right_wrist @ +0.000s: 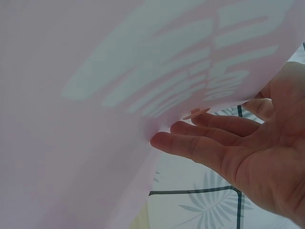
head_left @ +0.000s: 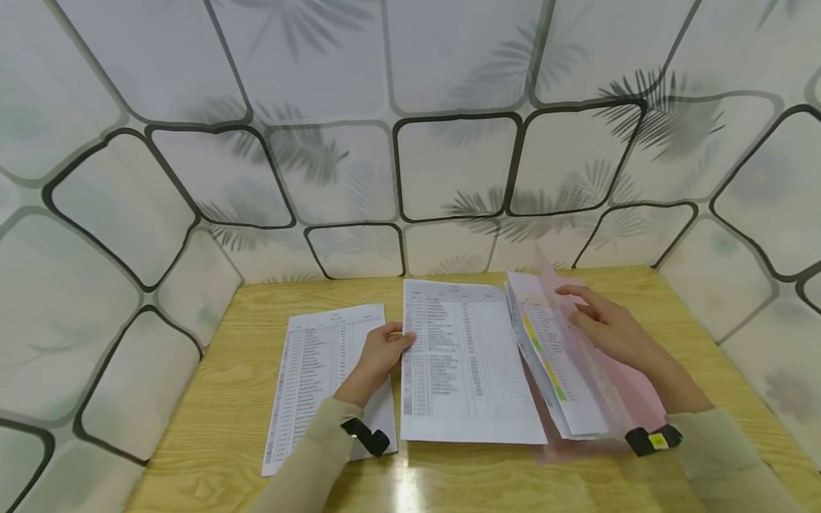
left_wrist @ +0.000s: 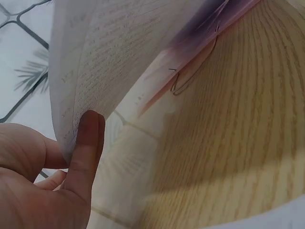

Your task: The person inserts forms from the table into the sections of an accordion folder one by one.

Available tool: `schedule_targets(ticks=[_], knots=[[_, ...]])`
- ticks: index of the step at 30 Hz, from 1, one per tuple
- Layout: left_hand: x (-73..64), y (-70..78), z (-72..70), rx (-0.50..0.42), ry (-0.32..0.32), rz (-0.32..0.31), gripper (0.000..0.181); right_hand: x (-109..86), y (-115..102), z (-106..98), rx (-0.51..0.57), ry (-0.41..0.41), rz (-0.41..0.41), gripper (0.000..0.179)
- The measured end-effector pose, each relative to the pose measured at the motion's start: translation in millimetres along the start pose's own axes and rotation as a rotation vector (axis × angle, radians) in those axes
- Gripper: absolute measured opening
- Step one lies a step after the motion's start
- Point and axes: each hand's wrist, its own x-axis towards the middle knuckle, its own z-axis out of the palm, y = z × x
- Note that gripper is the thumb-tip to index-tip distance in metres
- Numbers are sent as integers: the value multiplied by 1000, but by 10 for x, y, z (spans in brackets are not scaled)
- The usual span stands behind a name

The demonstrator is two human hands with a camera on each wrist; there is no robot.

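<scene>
Cannot read the fine print or see one paper list [head_left: 311, 370] whole past the left sleeve [head_left: 323, 442]; cannot count layers in one paper stack [head_left: 577, 402] within one pink folder [head_left: 636, 386]. Between list and folder, pinches one printed sheet [head_left: 462, 363] narrowly in the left hand [head_left: 380, 349]; touches the folder with the right hand [head_left: 606, 324], fingers nearly straight, thumb partly hidden.

In the head view, two hands [head_left: 380, 349], two dark wrist straps [head_left: 367, 436], one pink folder [head_left: 635, 388] and one wooden surface [head_left: 205, 434] can be counted, while printed papers [head_left: 471, 356] are seen in three places, at seven, five and four o'clock.
</scene>
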Motion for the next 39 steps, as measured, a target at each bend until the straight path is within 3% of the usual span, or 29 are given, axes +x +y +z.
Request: schedule_targets(ticks=[8,16,24,33,39], knots=[[12,-1,53,15,17,20,33,-10,-16,0,8,1,-3,45],[32,8,46,132,96,82,29,-7,-11,1,4,1,-6,45],[29,16,85,47,97,52,28,-4,-1,5,14,9,-14,45],[66,-3,110,24,95,10,32,-11,3,6,12,4,-6,46],[20,-24,188,23,72,33,31,-11,-7,20,17,-4,0,46]])
